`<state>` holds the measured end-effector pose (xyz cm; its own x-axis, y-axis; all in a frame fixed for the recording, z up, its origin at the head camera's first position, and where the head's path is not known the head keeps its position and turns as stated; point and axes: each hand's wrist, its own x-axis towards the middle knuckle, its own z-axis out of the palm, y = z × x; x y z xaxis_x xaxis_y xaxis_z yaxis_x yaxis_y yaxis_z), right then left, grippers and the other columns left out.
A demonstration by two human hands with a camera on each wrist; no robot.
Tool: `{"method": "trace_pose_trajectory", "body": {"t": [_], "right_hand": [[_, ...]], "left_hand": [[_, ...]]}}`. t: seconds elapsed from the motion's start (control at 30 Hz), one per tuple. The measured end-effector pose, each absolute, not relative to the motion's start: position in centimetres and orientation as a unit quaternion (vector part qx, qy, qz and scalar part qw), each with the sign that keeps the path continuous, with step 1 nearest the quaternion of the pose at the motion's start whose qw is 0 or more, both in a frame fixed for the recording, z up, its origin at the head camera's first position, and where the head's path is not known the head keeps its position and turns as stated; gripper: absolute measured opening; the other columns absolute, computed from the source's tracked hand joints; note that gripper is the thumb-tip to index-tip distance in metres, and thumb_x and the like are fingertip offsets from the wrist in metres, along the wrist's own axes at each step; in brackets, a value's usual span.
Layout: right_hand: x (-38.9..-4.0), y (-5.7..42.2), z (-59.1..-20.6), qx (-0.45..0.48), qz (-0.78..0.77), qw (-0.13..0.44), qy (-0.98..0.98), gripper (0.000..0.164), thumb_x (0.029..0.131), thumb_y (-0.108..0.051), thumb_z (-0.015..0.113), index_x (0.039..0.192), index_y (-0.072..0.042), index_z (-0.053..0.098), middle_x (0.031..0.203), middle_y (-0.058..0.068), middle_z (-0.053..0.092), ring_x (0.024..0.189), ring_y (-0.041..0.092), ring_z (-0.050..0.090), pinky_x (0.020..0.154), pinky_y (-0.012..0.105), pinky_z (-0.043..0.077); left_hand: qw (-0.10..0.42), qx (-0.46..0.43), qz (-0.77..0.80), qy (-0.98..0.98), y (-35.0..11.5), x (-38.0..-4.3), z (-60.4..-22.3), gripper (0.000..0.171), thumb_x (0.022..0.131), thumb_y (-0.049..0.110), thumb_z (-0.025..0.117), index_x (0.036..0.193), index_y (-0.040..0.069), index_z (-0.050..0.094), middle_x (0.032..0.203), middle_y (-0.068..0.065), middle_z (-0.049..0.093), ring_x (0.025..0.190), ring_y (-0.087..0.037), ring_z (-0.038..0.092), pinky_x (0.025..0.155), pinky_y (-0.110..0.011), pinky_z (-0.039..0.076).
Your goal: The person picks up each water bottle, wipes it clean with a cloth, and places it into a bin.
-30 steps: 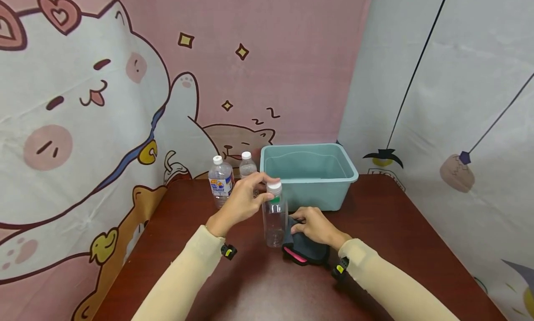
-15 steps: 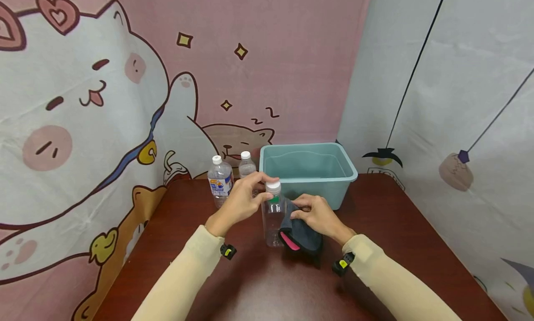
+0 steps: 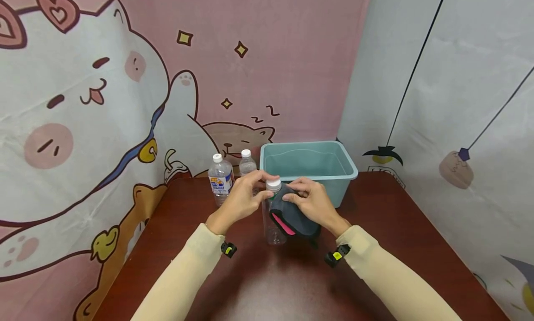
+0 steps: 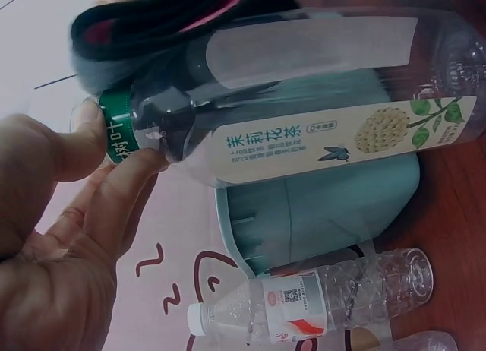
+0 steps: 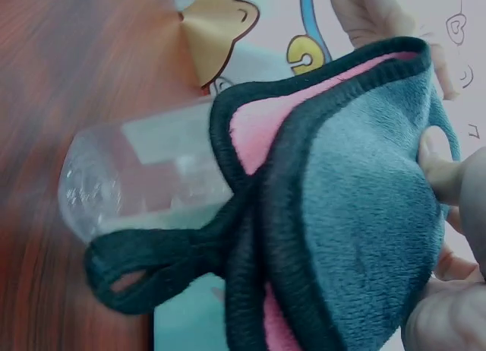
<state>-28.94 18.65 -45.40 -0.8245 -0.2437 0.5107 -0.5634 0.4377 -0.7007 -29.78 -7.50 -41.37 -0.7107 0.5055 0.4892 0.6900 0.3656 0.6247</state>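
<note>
The left hand [image 3: 246, 193] pinches the tall clear bottle [image 3: 271, 226] at its cap and neck, thumb and fingers closed around the top. The bottle stands upright on the dark red table [image 3: 267, 293]. Against its right side, the right hand [image 3: 314, 202] grips a folded grey cloth [image 3: 295, 219] with pink lining, thumb pressed on the fabric, covering part of the neck. The bottle looks empty and light; held only at the top, it could tip or slide at its base if the cloth is pushed sideways. Both forearms slant inward from in front of the bottle. Behind it and rightward sits a teal bin [image 3: 337, 191]; behind it and leftward, two smaller bottles [image 3: 221, 182].
</note>
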Motion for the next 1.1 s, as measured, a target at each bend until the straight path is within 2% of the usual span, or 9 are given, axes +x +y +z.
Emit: {"method": "trace_pose_trajectory", "body": {"t": [0.17,0.4,0.57,0.77,0.87,1.1], "right_hand": [[-29.08,18.23,-45.05,0.245,0.496,0.164,-0.817,0.029,0.103,-0.017,0.091,0.131,-0.012,0.090,0.121,0.007,0.085,0.113,0.020,0.077,0.087,0.019,0.061],[-29.20,18.43,-44.84,0.248,0.488,0.147,-0.824,0.032,0.106,-0.021,0.089,0.136,-0.012,0.087,0.124,0.007,0.084,0.106,0.014,0.075,0.084,0.021,0.059],[-29.17,18.44,-44.83,0.250,0.458,0.146,-0.841,0.038,0.104,-0.026,0.090,0.140,-0.013,0.086,0.125,0.004,0.083,0.105,0.015,0.075,0.083,0.023,0.059],[-29.12,18.45,-44.80,0.262,0.426,0.152,-0.853,0.041,0.102,-0.025,0.092,0.140,-0.012,0.086,0.123,0.003,0.082,0.115,0.021,0.081,0.094,0.033,0.069],[-29.14,18.50,-44.80,0.272,0.408,0.159,-0.857,0.038,0.101,-0.023,0.093,0.137,-0.010,0.087,0.122,0.004,0.081,0.115,0.024,0.082,0.096,0.039,0.070],[-28.91,19.14,-44.94,0.273,0.378,0.151,-0.872,0.036,0.099,-0.018,0.094,0.133,-0.006,0.088,0.125,0.005,0.081,0.115,0.024,0.081,0.095,0.041,0.069]], "left_hand": [[0.111,-0.370,-0.430,-0.816,-7.57,-29.84,-41.41,0.039,0.104,0.000,0.085,0.140,0.013,0.077,0.142,-0.012,0.078,0.118,-0.030,0.087,0.094,-0.044,0.073],[0.108,-0.367,-0.429,-0.818,-7.63,-29.86,-41.24,0.039,0.104,0.000,0.085,0.141,0.014,0.077,0.142,-0.011,0.077,0.121,-0.030,0.087,0.095,-0.040,0.073],[0.103,-0.366,-0.430,-0.819,-7.63,-29.93,-41.27,0.039,0.105,0.001,0.084,0.142,0.014,0.077,0.142,-0.011,0.077,0.121,-0.030,0.087,0.096,-0.042,0.073],[0.103,-0.366,-0.432,-0.818,-7.74,-29.92,-41.32,0.039,0.105,0.002,0.084,0.141,0.013,0.077,0.142,-0.011,0.077,0.120,-0.030,0.087,0.095,-0.048,0.073],[0.104,-0.365,-0.432,-0.818,-7.79,-29.89,-41.32,0.039,0.105,0.002,0.084,0.141,0.013,0.077,0.142,-0.011,0.077,0.120,-0.030,0.087,0.096,-0.049,0.073],[0.102,-0.366,-0.433,-0.818,-7.69,-29.75,-41.29,0.042,0.104,0.002,0.085,0.143,0.014,0.076,0.143,-0.011,0.077,0.121,-0.032,0.086,0.099,-0.043,0.073]]}}
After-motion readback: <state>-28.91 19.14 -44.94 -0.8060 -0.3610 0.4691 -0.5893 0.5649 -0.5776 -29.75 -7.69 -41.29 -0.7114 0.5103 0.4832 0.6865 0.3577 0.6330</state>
